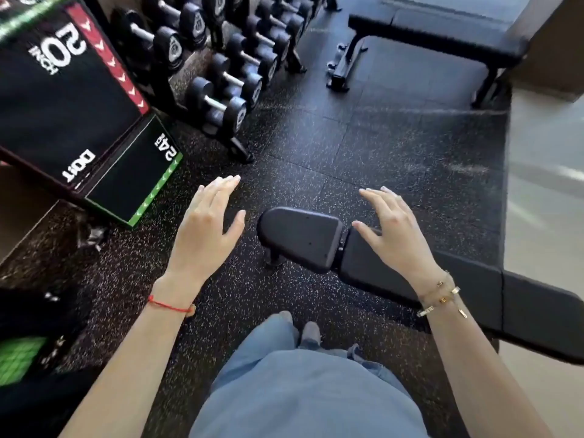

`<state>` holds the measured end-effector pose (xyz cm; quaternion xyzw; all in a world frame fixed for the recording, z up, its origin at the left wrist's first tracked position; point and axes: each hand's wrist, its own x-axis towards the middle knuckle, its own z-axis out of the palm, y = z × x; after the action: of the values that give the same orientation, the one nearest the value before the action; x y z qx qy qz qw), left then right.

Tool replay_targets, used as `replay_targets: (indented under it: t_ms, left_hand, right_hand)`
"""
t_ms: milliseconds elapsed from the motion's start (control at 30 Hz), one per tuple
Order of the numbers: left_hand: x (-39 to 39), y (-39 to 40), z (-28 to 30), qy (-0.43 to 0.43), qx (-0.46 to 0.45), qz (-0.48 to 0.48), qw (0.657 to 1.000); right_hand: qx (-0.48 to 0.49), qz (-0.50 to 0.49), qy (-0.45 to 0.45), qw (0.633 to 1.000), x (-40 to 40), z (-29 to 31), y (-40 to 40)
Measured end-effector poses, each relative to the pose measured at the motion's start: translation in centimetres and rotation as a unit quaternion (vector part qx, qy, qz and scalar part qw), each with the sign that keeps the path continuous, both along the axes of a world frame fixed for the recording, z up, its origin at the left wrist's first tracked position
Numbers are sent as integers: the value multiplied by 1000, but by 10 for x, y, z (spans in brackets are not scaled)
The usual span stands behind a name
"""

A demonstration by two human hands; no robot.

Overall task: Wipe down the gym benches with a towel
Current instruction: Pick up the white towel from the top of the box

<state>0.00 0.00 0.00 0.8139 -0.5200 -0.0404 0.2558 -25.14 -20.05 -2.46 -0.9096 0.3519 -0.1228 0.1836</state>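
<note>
Right now both my hands are out in front of me, palms down, and neither one holds anything. My left hand point(208, 229) hangs over the speckled rubber floor point(363, 147), fingers straight and close together, thumb spread to the side, a red string bracelet point(170, 306) on the wrist. My right hand point(395, 229) is just as flat, its fingers a little fanned, and it is above the near bench point(303, 238), over the join between the small seat pad and the long back pad (whether the palm touches the padding, I cannot tell). Gold bracelets point(442, 295) sit on that wrist.

The near bench runs from the middle of the view off to my right, black and padded, with my jeans point(303, 393) and shoe tips just below it. A second black bench point(442, 36) stands well apart, at the top right, on the same floor. To the upper left is a rack of dumbbells point(227, 67), and beside it a black plyo box point(79, 99) marked 20 and 24 inch, edged in red and green.
</note>
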Motion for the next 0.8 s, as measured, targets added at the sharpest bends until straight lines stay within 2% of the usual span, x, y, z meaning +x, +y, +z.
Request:
replay_targets:
  t_ms: [167, 333, 600, 800]
  left_hand:
    - [11, 33, -4, 29, -1, 83, 996]
    - [44, 68, -7, 48, -7, 178, 983]
    - [156, 129, -7, 53, -1, 310, 949]
    - [269, 186, 0, 33, 5, 359, 933]
  right_hand:
    - [24, 56, 3, 998, 38, -5, 0]
    - [34, 125, 10, 992, 111, -10, 7]
    - [38, 248, 13, 968, 296, -20, 38]
    - [56, 296, -21, 953, 444, -22, 87]
